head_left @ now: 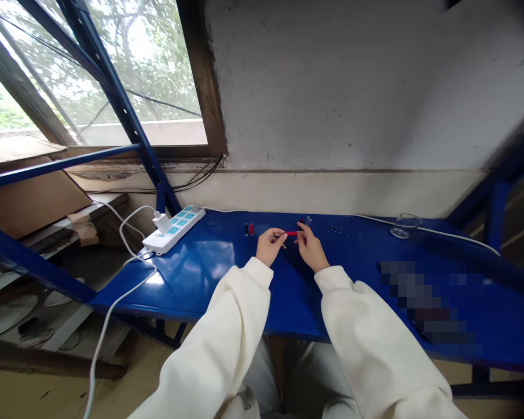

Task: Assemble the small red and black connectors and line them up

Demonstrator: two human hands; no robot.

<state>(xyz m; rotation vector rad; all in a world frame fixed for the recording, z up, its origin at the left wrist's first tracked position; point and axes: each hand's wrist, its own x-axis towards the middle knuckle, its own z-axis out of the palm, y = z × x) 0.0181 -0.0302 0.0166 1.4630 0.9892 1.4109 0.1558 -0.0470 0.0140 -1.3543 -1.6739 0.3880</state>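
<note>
Between my two hands, over the blue table (192, 294), is a slim red tube (291, 233) lying level. My left hand (271, 241) pinches its left end between thumb and fingers. At its right end, my right hand (309, 244) grips it with the fingertips. Just left of my left hand, a small black tube (246, 229) and a red tube (251, 229) stand side by side. Behind my right fingers are small clear pieces (308, 220), partly hidden. Several tiny parts (334, 228) stand in a row to the right, too small to name.
A white power strip (177, 228) with a plugged-in charger (161, 222) lies at the left, its cord hanging over the table edge. A clear glass cup (404, 227) sits at the back right. A blurred-out dark object (423, 302) lies at the right. Blue frame posts (144, 145) flank the table.
</note>
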